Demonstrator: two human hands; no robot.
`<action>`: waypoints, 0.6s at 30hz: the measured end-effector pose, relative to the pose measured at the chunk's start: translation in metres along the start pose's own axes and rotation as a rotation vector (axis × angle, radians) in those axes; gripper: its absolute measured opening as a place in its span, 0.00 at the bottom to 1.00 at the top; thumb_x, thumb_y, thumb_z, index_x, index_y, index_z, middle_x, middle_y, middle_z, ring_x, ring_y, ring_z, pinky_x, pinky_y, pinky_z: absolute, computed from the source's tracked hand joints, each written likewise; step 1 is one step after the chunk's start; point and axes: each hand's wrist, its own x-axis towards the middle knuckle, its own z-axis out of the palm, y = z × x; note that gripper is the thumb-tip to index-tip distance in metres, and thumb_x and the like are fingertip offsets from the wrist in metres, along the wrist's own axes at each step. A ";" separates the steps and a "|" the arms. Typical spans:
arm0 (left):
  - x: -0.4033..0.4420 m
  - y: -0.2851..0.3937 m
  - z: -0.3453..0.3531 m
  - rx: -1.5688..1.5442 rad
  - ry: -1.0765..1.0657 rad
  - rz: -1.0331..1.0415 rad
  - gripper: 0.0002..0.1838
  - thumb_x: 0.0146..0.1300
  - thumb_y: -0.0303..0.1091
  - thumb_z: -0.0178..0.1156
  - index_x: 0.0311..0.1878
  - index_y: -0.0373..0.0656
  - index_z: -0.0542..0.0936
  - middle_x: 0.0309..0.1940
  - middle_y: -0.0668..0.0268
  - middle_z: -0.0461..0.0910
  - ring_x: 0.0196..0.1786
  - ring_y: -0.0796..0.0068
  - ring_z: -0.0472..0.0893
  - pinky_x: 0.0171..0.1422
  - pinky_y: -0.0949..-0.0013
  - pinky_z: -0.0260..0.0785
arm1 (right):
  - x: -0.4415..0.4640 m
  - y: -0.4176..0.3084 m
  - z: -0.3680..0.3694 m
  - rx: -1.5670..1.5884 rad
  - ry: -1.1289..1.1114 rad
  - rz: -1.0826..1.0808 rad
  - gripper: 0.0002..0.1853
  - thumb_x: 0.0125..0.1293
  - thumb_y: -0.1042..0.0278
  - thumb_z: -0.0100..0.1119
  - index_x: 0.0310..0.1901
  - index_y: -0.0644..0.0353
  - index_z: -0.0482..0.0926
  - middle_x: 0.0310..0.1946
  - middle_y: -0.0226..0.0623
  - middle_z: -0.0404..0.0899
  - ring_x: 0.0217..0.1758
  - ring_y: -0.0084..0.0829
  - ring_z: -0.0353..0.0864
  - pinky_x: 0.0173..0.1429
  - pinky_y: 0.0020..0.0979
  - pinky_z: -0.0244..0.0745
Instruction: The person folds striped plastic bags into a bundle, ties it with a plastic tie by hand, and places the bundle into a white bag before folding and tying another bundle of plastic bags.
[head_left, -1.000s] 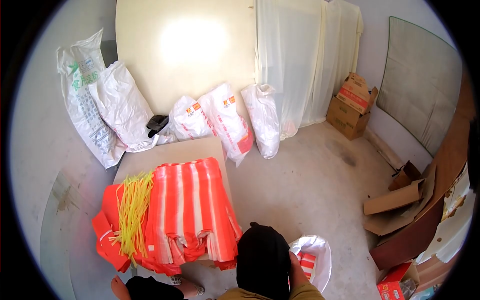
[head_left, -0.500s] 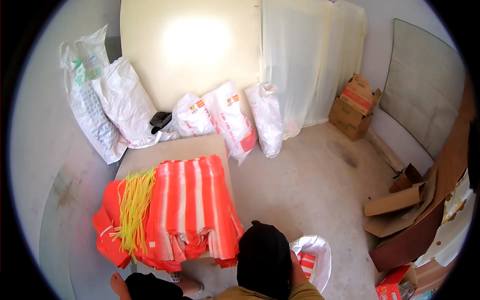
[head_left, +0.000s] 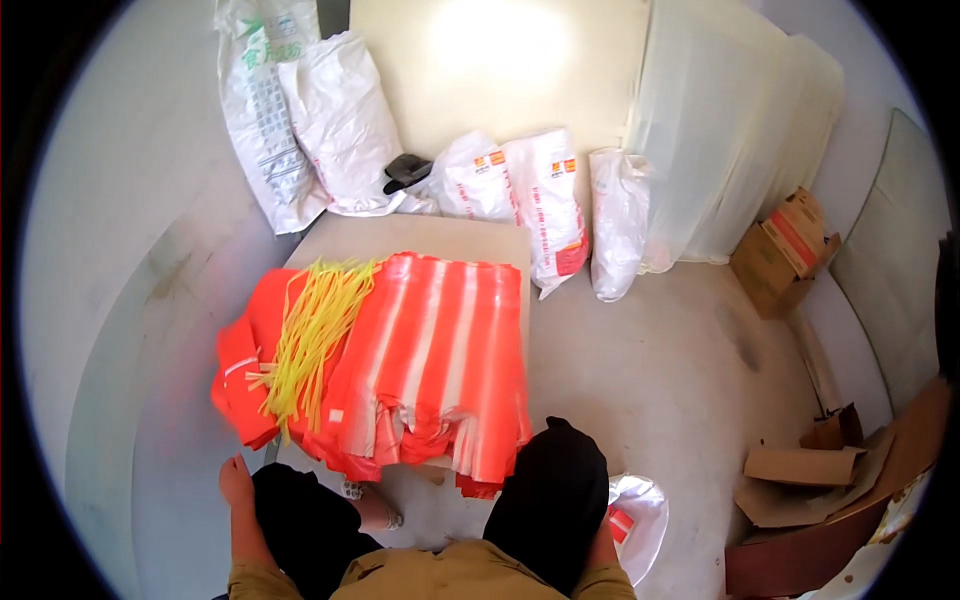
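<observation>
Striped plastic stack [head_left: 440, 350], forward-right of left hand [head_left: 237, 480], apart.

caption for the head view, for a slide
Yellow strips and red-and-white striped plastic on a table, white sacks behind.

Striped plastic [head_left: 450, 340] and yellow strips [head_left: 315, 340] lie on the board [head_left: 350, 238], 5 white sacks [head_left: 345, 120] beyond. The left hand [head_left: 237, 480] is near 1 knee [head_left: 305, 515], the right forearm [head_left: 603, 552] beside an open bag [head_left: 655, 520].
</observation>
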 end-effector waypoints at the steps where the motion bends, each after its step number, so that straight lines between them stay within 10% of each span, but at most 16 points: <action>1: 0.000 0.002 -0.002 -0.018 -0.007 -0.007 0.26 0.79 0.52 0.51 0.40 0.36 0.84 0.39 0.47 0.85 0.44 0.40 0.82 0.48 0.43 0.73 | -0.001 0.000 0.000 -0.007 0.003 0.007 0.24 0.77 0.51 0.59 0.61 0.64 0.83 0.49 0.35 0.87 0.50 0.32 0.84 0.56 0.33 0.81; 18: -0.002 0.000 -0.001 -0.052 -0.002 0.007 0.27 0.80 0.53 0.49 0.40 0.37 0.84 0.38 0.46 0.85 0.43 0.39 0.82 0.47 0.43 0.73 | -0.010 -0.009 -0.002 -0.040 0.014 0.048 0.23 0.77 0.52 0.59 0.60 0.64 0.83 0.49 0.36 0.87 0.50 0.32 0.84 0.56 0.34 0.81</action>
